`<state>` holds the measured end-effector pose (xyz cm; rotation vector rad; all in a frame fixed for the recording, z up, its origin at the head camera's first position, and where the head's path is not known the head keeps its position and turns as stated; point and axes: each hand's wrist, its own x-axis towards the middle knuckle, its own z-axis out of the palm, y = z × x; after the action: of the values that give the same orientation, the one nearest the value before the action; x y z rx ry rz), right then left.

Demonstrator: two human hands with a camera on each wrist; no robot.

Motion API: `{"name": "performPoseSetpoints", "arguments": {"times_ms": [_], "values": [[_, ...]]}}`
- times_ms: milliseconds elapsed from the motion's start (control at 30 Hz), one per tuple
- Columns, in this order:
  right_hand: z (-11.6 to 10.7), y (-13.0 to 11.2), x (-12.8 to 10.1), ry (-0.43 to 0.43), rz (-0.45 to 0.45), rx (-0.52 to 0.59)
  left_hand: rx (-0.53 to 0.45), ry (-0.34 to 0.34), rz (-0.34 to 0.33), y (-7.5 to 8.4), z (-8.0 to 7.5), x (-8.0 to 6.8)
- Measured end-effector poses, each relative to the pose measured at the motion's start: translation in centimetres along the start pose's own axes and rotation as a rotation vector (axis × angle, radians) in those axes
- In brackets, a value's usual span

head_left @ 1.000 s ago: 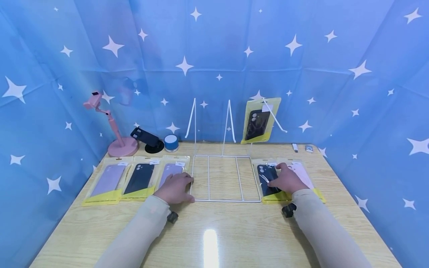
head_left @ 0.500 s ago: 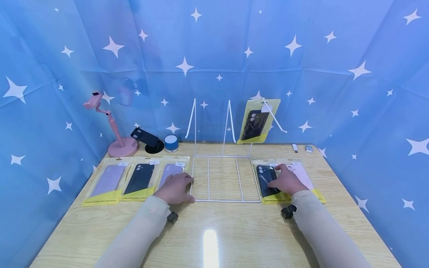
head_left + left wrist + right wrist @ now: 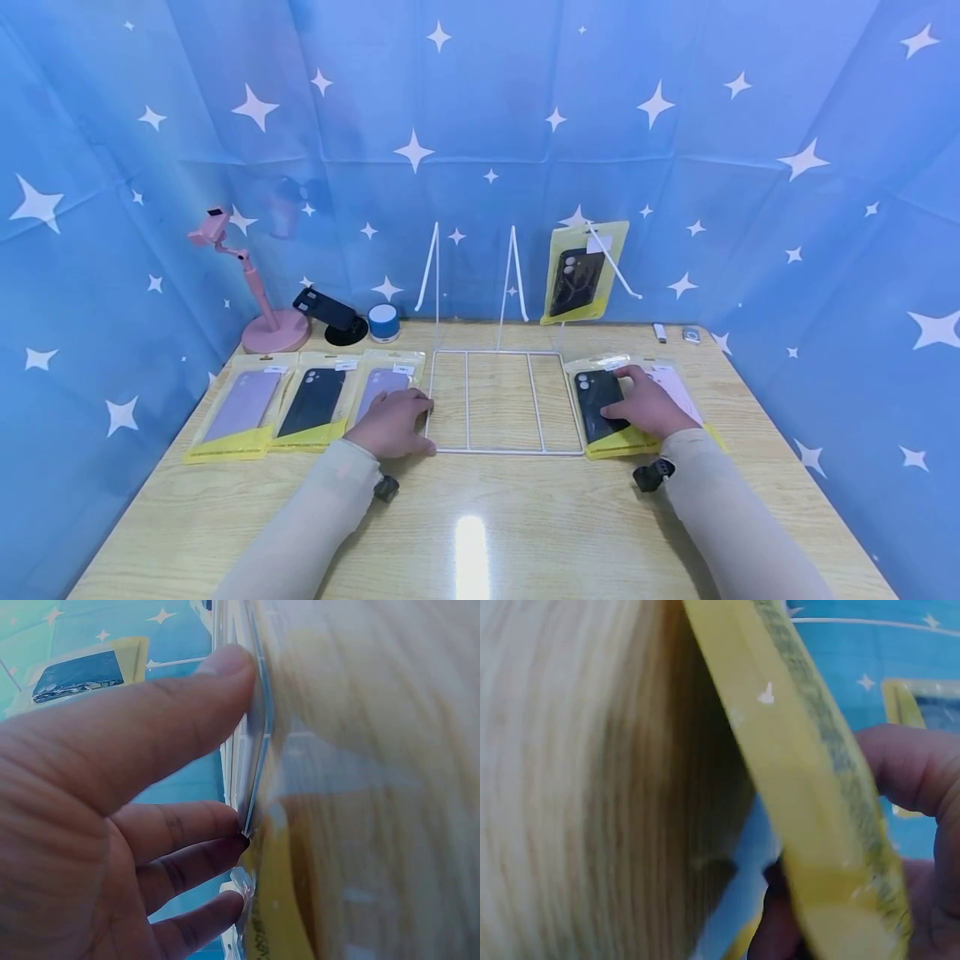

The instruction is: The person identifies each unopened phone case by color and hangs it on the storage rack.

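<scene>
My right hand (image 3: 633, 404) grips a black phone case in a clear and yellow package (image 3: 596, 400) just right of the white wire rack (image 3: 510, 451). In the right wrist view the package's yellow edge (image 3: 810, 787) is tilted up off the table, with my fingers (image 3: 907, 765) behind it. My left hand (image 3: 405, 417) rests on a lilac case package (image 3: 382, 385) at the rack's left side. The straight fingers (image 3: 172, 825) touch that package's clear edge (image 3: 259, 742). Another black case package (image 3: 576, 275) hangs on the rack's upright part.
A lilac case package (image 3: 243, 402) and a black one (image 3: 311, 400) lie at the left. A pink one (image 3: 678, 387) lies partly under my right hand. A pink phone stand (image 3: 262, 321), a black stand (image 3: 330, 312) and a small blue speaker (image 3: 383, 321) line the back left.
My right hand has shifted slightly right with the black case package, which has turned a little. The hanging package swung to the left and back. The left hand has stayed still.
</scene>
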<state>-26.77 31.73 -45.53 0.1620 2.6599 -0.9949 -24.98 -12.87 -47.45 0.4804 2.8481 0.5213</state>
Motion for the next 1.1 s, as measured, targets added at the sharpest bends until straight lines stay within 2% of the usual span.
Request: {"name": "performPoseSetpoints", "arguments": {"times_ms": [233,400,500,633,833,1100], "values": [[-0.6,0.6,-0.5,-0.038,-0.039,0.17,-0.001,0.002,-0.003,-0.1,0.0,0.0],[-1.2,0.7,-1.0,-0.025,-0.075,0.168,0.005,-0.001,-0.004,0.0,0.0,0.1],[-1.7,0.7,-1.2,0.005,-0.133,0.155,0.004,-0.002,-0.004,0.0,0.1,0.1],[-2.4,0.6,-1.6,0.051,-0.237,0.197,0.003,0.001,-0.003,0.0,0.1,0.1],[-3.1,0.5,-2.7,0.115,-0.291,0.326,0.004,0.002,-0.001,0.0,0.1,0.1],[-3.7,0.1,-4.8,0.207,-0.423,0.388,0.009,0.003,-0.001,0.0,0.1,0.1]]}}
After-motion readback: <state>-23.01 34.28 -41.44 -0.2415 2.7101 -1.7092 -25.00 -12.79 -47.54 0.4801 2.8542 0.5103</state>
